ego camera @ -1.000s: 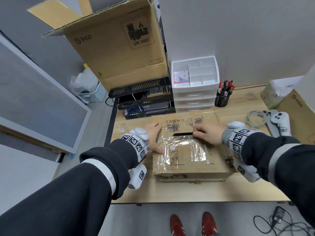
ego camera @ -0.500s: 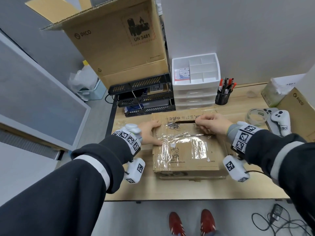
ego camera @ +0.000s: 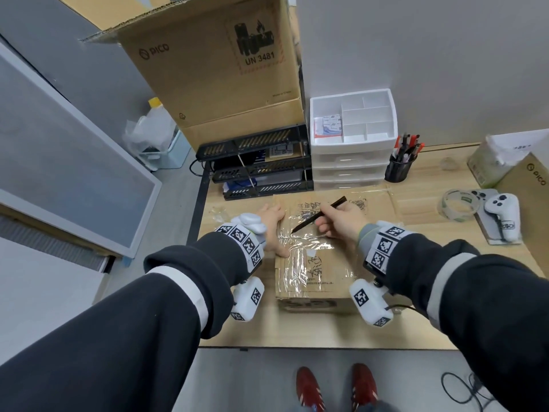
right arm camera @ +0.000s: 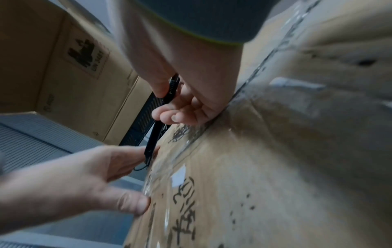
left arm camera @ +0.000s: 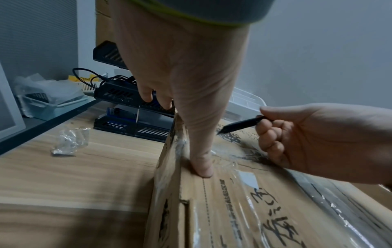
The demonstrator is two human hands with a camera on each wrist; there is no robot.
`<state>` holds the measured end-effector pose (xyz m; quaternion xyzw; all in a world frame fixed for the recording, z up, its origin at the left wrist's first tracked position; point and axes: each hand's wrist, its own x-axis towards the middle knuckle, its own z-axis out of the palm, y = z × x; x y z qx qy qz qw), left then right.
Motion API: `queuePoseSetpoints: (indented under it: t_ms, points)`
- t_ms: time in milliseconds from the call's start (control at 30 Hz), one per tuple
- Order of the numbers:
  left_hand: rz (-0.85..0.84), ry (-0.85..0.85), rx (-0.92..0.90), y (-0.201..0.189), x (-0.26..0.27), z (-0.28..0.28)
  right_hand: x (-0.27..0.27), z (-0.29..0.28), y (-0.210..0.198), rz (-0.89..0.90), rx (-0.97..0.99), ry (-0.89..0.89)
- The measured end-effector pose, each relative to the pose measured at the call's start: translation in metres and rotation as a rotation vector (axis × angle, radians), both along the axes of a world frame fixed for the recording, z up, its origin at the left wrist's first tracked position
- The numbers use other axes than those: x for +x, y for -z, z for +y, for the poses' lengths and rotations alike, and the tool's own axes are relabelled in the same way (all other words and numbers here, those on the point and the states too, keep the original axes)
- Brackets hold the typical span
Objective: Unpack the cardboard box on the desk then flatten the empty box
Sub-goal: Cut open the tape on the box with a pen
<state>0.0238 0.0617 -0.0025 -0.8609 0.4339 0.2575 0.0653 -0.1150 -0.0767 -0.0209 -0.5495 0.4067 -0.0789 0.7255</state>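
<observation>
A brown cardboard box (ego camera: 315, 272), sealed with clear tape and marked with black writing, lies flat on the wooden desk (ego camera: 297, 328). My left hand (ego camera: 271, 230) rests on its left edge. The thumb (left arm camera: 201, 167) presses on the top and the fingers reach down the far side. My right hand (ego camera: 338, 223) grips a slim black pen-like tool (ego camera: 319, 215), held slanted. Its tip points down-left at the taped seam in the middle of the box top. The same tool (right arm camera: 153, 134) shows in the right wrist view, close to the left hand (right arm camera: 74, 181).
Along the back stand a large open PICO box (ego camera: 214, 69), black stacked trays (ego camera: 258, 168), a white drawer unit (ego camera: 353, 135) and a pen cup (ego camera: 398, 169). To the right lie a tape roll (ego camera: 457, 203), a white controller (ego camera: 502, 215) and another box (ego camera: 531, 197). Crumpled plastic (left arm camera: 70, 142) lies at the left.
My right hand was pressed low on the far part of the box top; now it has risen and holds the black tool like a pen over the seam. The left hand stays at the left edge.
</observation>
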Motion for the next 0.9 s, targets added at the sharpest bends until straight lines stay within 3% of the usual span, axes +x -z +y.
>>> queuePoseSetpoints:
  t_ms: [167,467,767,900]
  points:
    - [-0.008,0.006,0.0,0.006,0.005,-0.002,0.011,0.009,0.008,0.05,-0.138,-0.106]
    - [-0.004,0.012,-0.004,0.003,0.004,-0.002,0.012,0.013,0.01,0.101,-0.276,-0.137]
    - [-0.036,0.017,0.009,0.002,0.0,-0.006,0.008,0.013,0.013,0.065,-0.346,-0.175]
    - [-0.068,0.039,0.028,0.0,-0.003,-0.011,0.006,0.01,0.017,0.034,-0.27,-0.121]
